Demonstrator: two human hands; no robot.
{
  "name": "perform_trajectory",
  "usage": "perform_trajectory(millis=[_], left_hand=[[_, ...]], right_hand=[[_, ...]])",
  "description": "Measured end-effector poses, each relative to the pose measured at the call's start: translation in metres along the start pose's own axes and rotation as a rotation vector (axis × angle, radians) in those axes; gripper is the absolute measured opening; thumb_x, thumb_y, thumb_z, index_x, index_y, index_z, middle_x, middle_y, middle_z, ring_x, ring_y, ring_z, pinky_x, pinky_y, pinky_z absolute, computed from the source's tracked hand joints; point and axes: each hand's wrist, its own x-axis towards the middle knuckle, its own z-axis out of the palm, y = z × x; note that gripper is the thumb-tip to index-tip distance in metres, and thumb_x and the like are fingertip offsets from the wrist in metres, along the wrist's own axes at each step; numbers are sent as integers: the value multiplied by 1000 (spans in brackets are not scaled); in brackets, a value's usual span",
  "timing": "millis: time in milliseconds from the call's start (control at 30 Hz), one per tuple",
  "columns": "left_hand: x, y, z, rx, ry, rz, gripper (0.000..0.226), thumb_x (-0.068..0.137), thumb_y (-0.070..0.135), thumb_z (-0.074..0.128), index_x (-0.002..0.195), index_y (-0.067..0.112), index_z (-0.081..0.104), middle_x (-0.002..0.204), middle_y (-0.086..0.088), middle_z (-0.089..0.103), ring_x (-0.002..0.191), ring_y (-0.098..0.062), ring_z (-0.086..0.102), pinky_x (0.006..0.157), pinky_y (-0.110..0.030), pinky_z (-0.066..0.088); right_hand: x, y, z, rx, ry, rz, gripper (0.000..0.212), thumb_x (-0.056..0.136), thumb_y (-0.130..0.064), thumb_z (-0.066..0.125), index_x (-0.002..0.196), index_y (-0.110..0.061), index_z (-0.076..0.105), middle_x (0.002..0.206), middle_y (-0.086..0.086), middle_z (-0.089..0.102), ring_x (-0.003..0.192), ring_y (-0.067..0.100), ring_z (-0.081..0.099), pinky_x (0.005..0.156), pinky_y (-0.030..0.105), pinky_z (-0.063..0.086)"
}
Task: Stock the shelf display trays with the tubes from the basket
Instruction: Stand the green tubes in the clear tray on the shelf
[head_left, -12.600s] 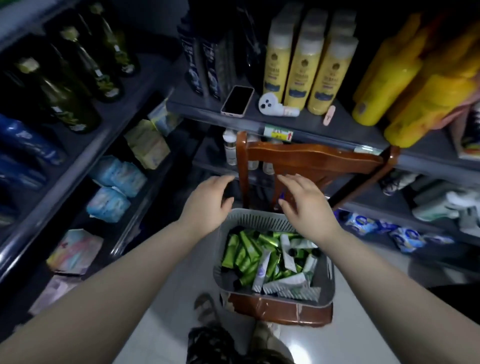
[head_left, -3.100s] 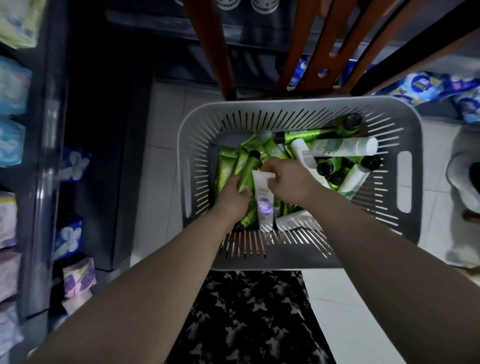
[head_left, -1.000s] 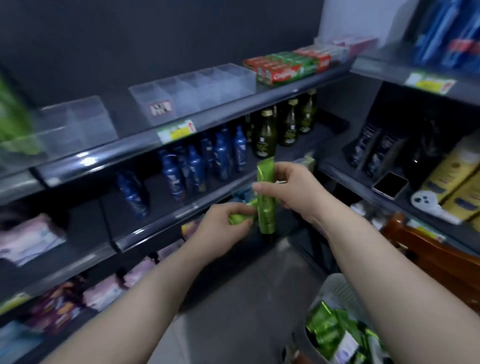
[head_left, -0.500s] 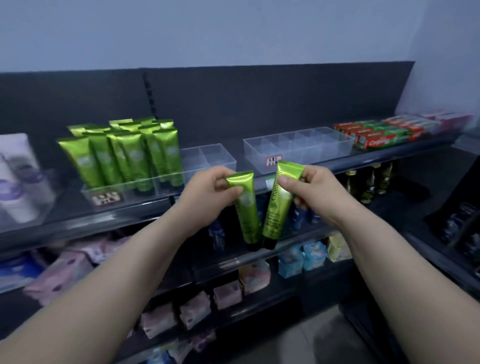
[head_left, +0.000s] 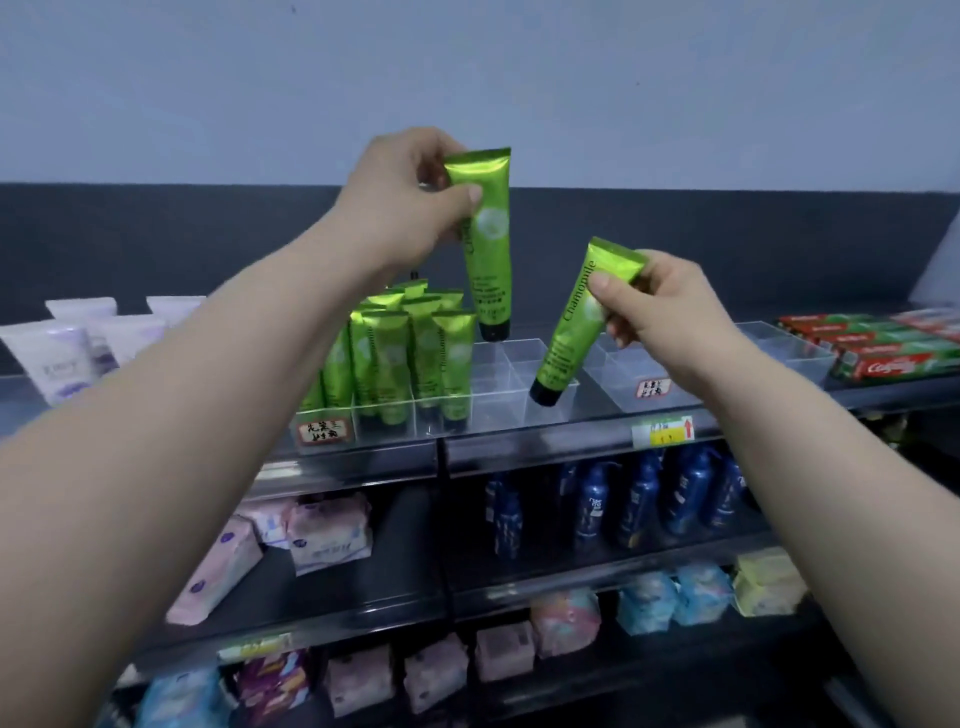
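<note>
My left hand (head_left: 400, 197) pinches a green tube (head_left: 485, 244) near its crimped end, cap down, above the clear display tray (head_left: 498, 400) on the top shelf. My right hand (head_left: 660, 306) pinches a second green tube (head_left: 576, 322) tilted, its black cap just over an empty front compartment of the tray. Several green tubes (head_left: 400, 358) stand cap down in the tray's left compartments. The basket is out of view.
White and lilac tubes (head_left: 78, 343) stand at the shelf's left. A second clear tray (head_left: 727, 358) and red toothpaste boxes (head_left: 893, 353) sit to the right. Blue bottles (head_left: 639, 504) and soft packets (head_left: 322, 530) fill the lower shelves.
Both hands rose from chest height to the top shelf. The left tube went up above the tray, and the right tube tilted down toward an empty compartment.
</note>
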Motion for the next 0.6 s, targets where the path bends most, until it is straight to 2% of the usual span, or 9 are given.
perform_trajectory(millis=[100, 200, 300, 433, 600], left_hand=[[23, 4, 3, 54, 2, -2, 17, 86, 7, 62, 78, 21, 56, 73, 0, 53, 65, -16, 55, 59, -23, 51], [41, 0, 11, 206, -26, -10, 4, 85, 13, 64, 87, 16, 62, 67, 3, 55, 62, -14, 53, 58, -21, 44], [55, -11, 19, 302, -67, -32, 5, 85, 16, 65, 89, 15, 64, 67, 4, 57, 63, -13, 54, 65, -25, 44], [66, -29, 29, 413, -131, -93, 11, 84, 18, 67, 92, 11, 65, 74, 1, 62, 68, -14, 58, 68, -26, 47], [67, -51, 39, 538, -242, -177, 8, 81, 20, 71, 76, 19, 65, 65, 8, 63, 57, -6, 60, 53, -19, 46]], right_hand=[[23, -3, 6, -8, -35, -55, 13, 89, -15, 63, 78, -20, 58, 65, 3, 59, 46, 8, 52, 45, 23, 47], [42, -1, 13, -24, -85, -86, 13, 90, -14, 62, 80, -20, 58, 66, 4, 57, 47, 8, 52, 46, 24, 49], [55, 6, 19, -13, -131, -86, 13, 90, -13, 62, 81, -21, 57, 69, 5, 57, 48, 8, 53, 48, 23, 50], [70, 18, 24, 3, -226, -90, 9, 91, -12, 60, 84, -17, 58, 74, 9, 59, 53, 13, 56, 52, 23, 52], [82, 31, 31, -15, -344, -94, 9, 91, -10, 59, 85, -16, 58, 70, 7, 61, 52, 10, 59, 54, 25, 54]])
